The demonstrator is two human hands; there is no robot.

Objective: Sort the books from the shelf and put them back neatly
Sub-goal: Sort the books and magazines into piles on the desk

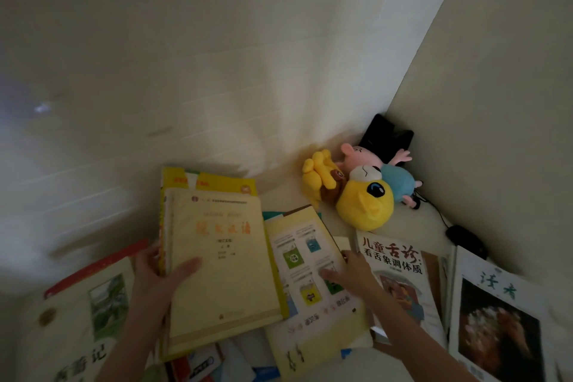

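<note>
At the far left a book with a red spine (93, 270) and a landscape picture on its cover is lying flat, its lower part running out of view. Just beside it the left hand (158, 273) is gripping the left edge of a pale yellow textbook (223, 260), the thumb lying across the cover and the fingers curling round behind the edge. A bright yellow book (217, 183) is showing from under the textbook's far end. To the right, the textbook is overlapping a book with small cover pictures printed on it (307, 257), and the right hand (353, 270) is resting on that book with straight fingers, gripping nothing. Next to this hand a white book with a black and red title (400, 273) is lying flat, and beside it, at the far right, a magazine with green characters (496, 313) over a dark picture. Behind these, in the corner of the pale surface (412, 220), a yellow plush toy (362, 205) and a pink pig plush (359, 155) are leaning together, touching.
</note>
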